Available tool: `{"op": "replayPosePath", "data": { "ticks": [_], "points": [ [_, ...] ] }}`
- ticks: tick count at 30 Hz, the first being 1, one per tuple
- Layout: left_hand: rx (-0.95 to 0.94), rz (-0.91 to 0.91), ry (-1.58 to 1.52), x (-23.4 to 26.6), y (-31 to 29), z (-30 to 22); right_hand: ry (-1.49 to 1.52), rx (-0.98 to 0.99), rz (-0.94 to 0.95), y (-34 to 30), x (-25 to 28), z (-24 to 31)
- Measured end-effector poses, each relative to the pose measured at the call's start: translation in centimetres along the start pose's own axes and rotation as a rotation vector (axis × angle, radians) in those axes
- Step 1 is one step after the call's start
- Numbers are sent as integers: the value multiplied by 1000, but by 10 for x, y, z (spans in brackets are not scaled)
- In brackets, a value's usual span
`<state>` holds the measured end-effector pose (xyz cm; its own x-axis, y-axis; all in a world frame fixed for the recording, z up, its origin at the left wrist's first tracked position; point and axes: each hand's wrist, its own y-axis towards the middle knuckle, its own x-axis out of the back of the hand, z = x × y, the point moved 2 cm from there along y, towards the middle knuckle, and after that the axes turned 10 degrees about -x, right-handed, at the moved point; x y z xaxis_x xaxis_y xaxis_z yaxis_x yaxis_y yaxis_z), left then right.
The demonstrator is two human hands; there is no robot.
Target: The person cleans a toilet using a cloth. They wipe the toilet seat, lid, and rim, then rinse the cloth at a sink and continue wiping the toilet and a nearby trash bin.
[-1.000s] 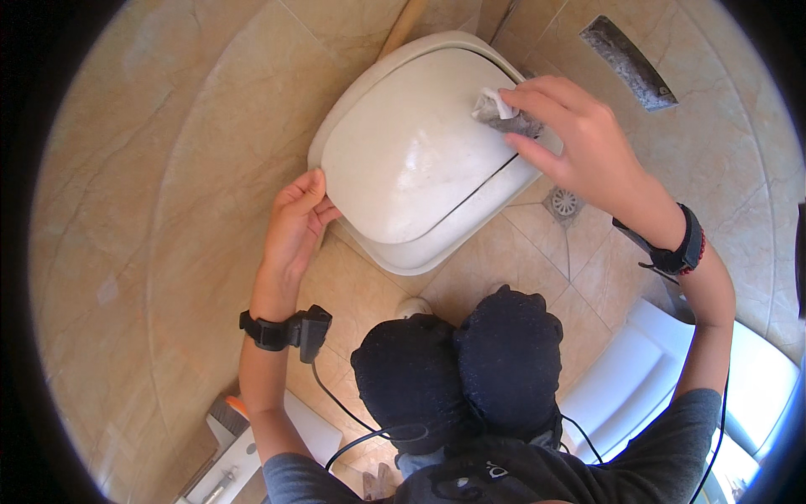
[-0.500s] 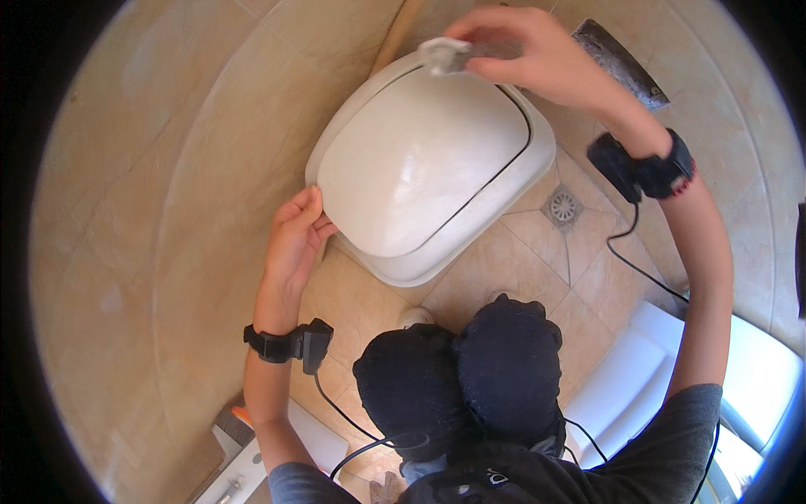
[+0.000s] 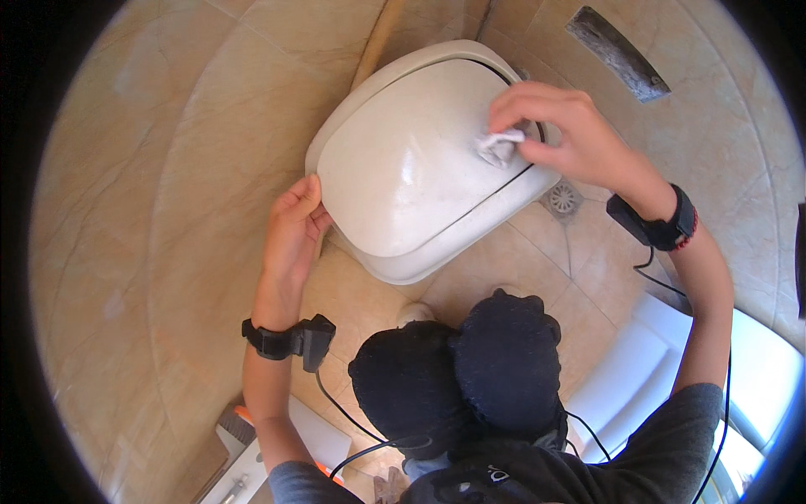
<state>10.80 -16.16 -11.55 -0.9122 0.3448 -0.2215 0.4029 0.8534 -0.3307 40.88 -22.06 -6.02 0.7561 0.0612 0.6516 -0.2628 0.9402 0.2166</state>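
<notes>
A white bin (image 3: 403, 168) with a rounded, glossy lid stands tilted in the view in front of me. My left hand (image 3: 295, 214) grips its left rim, thumb on top and fingers curled below. Between the thumb and fingers of my right hand (image 3: 564, 130) is a crumpled white cloth (image 3: 499, 148), possibly a wipe. It is over the right part of the lid, at or just above the surface. A dark gap runs along the lid's right and front edges. The bin's lower body is mostly hidden beneath its top.
Tiled wall (image 3: 201, 168) rises close on the left. A floor drain (image 3: 562, 200) lies right of the bin, and a dark recess (image 3: 620, 55) is in the far right wall. White plastic furniture (image 3: 630, 353) stands at lower right. Cables (image 3: 348, 416) hang from the wrist bands.
My right hand has come from the lid's far edge toward me and to the right, carrying the cloth. My left hand has kept its hold on the rim.
</notes>
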Motion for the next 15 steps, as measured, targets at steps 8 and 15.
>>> {"op": "replayPosePath", "data": {
  "ticks": [8, 15],
  "points": [
    [15, 48, -16, 5, 3, 0, 106, -181, 31, -41, 7, 0],
    [20, 65, 12, 6, 3, -1, 402, -404, -39, -26, 24, -20]
  ]
}}
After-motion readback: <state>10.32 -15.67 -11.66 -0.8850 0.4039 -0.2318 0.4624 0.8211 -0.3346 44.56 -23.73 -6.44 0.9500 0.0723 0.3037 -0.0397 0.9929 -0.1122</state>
